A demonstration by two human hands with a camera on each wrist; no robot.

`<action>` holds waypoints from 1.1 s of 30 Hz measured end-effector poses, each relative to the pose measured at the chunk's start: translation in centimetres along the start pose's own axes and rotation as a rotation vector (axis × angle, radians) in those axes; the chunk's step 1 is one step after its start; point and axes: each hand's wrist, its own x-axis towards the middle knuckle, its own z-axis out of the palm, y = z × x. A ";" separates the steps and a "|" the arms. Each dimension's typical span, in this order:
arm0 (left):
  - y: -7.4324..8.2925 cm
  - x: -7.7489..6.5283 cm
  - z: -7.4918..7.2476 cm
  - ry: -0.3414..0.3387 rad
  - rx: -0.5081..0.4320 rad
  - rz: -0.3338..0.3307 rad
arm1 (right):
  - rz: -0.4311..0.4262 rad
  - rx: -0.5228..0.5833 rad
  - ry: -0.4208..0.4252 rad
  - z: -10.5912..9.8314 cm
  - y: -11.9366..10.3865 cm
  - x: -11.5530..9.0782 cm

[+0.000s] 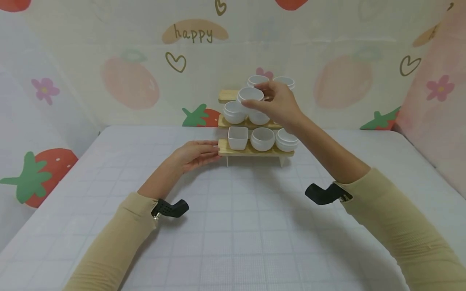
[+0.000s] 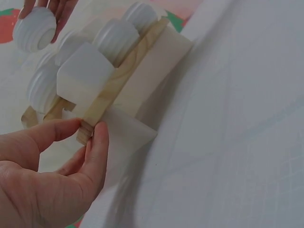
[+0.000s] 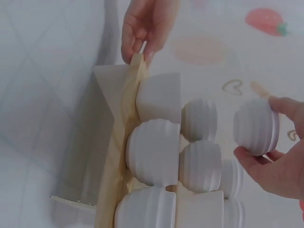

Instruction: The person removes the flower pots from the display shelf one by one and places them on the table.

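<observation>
A three-tier wooden stand (image 1: 227, 153) holds small white pots, several of them ribbed and round. My left hand (image 1: 194, 155) pinches the left end of its lowest board (image 2: 102, 97) between thumb and fingers. In my right hand (image 1: 282, 101) a ribbed round white pot (image 3: 254, 126) is pinched by its sides, raised off the boards in front of the upper tiers. On the lowest board stand a square white pot (image 1: 238, 139) and two round pots, one of them the middle pot (image 1: 262, 140). My right hand partly hides the pots on the middle and top boards.
The stand rests on a white table (image 1: 233, 226) with a faint grid pattern, near its back edge. Behind rises a pale backdrop (image 1: 131, 24) printed with strawberries, hearts and flowers. Black wrist mounts (image 1: 171, 209) stick out from both beige sleeves (image 1: 113, 238).
</observation>
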 end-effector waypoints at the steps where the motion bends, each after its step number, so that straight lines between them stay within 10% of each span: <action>1: 0.0 0.1 0.0 -0.002 0.001 0.000 | 0.007 0.003 0.000 0.0 0.1 -0.1; 33: -0.1 1.3 0.0 0.046 -0.002 0.019 | 0.024 0.103 -0.044 1.0 3.1 -4.7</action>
